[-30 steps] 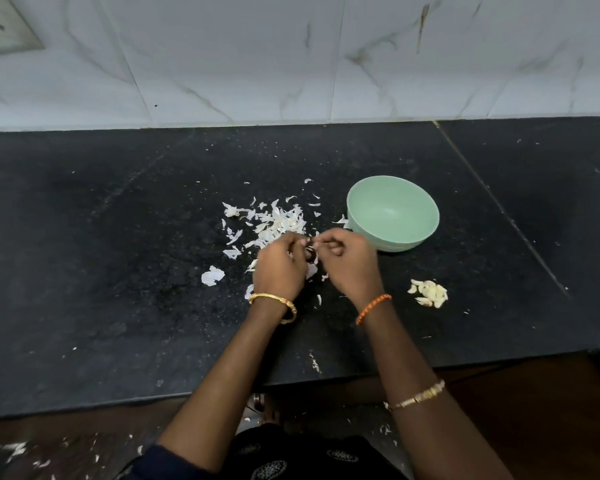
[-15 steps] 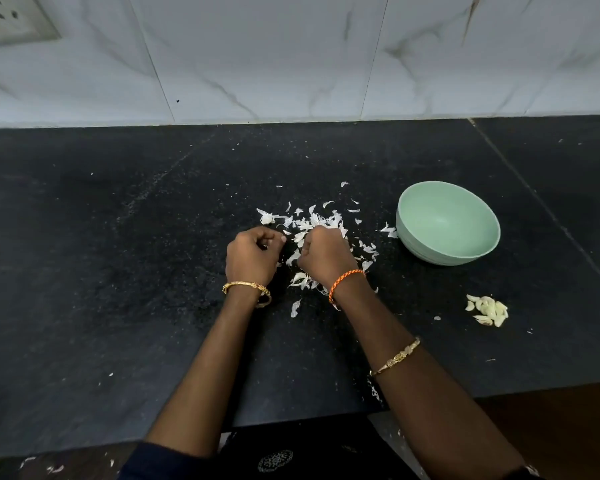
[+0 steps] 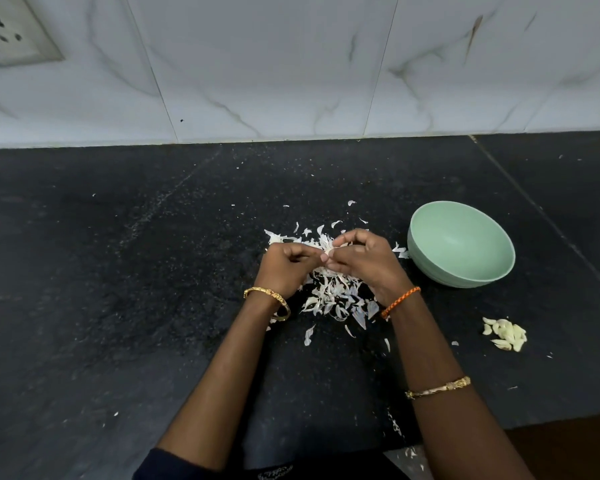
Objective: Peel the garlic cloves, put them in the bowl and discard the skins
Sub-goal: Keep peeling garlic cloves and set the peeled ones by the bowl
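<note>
Just left of the green bowl [image 3: 461, 244], above the skins [image 3: 333, 296], left hand [image 3: 284, 268] and right hand [image 3: 364, 261] pinch one garlic clove [image 3: 327, 253]; best to pull the skin off in short strips, gently.

counter [image 3: 118, 306]: dark stone, speckled, a bit dull
wall [image 3: 291, 64]: white marble-look tiles, smooth, shiny
bowl [image 3: 426, 251]: pale green, smooth, soft shine
skins [image 3: 333, 299]: thin, dry, papery
bangle [image 3: 269, 296]: shiny gold metal

A wall socket [image 3: 13, 32] sits on marble tiles [image 3: 291, 64] above the black counter [image 3: 118, 289].
</note>
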Action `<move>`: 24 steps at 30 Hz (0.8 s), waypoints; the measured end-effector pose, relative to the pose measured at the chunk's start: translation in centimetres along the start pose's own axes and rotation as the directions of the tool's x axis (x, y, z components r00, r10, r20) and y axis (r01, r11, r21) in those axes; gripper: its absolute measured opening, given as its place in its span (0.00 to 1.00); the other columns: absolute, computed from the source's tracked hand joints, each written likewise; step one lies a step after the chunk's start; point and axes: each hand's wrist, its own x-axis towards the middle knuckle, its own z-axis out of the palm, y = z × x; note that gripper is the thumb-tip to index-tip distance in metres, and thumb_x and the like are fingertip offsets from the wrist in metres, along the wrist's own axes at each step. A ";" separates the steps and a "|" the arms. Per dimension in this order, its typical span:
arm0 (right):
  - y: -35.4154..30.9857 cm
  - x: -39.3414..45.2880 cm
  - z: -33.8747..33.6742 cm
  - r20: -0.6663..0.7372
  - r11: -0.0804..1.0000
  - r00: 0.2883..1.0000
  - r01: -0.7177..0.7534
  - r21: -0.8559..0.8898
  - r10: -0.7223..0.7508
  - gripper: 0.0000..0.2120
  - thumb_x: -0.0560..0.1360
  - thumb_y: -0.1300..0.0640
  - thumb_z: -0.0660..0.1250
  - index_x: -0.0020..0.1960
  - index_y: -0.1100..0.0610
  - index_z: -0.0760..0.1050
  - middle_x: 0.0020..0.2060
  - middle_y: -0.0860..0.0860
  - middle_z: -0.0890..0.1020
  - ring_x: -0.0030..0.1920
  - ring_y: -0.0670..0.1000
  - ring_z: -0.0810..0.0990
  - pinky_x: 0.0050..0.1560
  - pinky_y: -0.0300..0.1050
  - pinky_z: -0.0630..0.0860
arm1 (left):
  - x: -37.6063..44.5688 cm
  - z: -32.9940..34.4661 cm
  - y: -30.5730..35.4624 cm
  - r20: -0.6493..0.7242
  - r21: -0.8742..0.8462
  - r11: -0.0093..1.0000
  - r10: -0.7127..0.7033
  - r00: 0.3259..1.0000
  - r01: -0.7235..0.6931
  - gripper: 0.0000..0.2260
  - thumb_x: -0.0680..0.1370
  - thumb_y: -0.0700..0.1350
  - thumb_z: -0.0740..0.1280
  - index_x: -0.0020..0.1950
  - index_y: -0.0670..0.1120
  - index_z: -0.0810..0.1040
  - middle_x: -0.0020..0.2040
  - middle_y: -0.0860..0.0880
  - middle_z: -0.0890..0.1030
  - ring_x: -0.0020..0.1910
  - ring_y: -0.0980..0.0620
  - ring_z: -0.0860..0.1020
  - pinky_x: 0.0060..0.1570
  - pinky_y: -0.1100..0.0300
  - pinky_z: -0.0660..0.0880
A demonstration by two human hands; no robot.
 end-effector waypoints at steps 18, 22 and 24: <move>0.3 -0.1 0.2 0.003 0.998 0.999 -0.040 0.058 0.040 0.04 0.71 0.71 0.71 0.44 0.64 0.79 0.38 0.57 0.83 0.35 0.49 0.84 0.37 0.37 0.81 | 0.6 0.6 0.4 -0.058 0.220 0.975 -0.011 0.998 0.024 0.06 0.72 0.42 0.73 0.35 0.46 0.80 0.27 0.54 0.76 0.22 0.63 0.69 0.26 0.71 0.67; 0.8 -0.4 0.7 -0.044 0.997 0.999 -0.026 0.077 0.029 0.05 0.71 0.73 0.69 0.43 0.65 0.79 0.38 0.57 0.83 0.36 0.48 0.83 0.38 0.37 0.81 | 0.2 1.2 0.5 -0.104 0.313 0.949 0.080 0.991 -0.044 0.08 0.71 0.39 0.73 0.32 0.46 0.78 0.27 0.54 0.75 0.24 0.61 0.69 0.26 0.72 0.66; 1.0 -0.6 0.9 -0.060 0.995 0.998 -0.014 0.097 0.019 0.05 0.71 0.73 0.69 0.43 0.65 0.79 0.38 0.58 0.82 0.36 0.48 0.83 0.36 0.36 0.80 | 0.0 1.4 0.5 -0.106 0.322 0.944 0.114 0.988 -0.074 0.08 0.71 0.39 0.73 0.33 0.44 0.79 0.27 0.53 0.74 0.24 0.61 0.69 0.26 0.71 0.66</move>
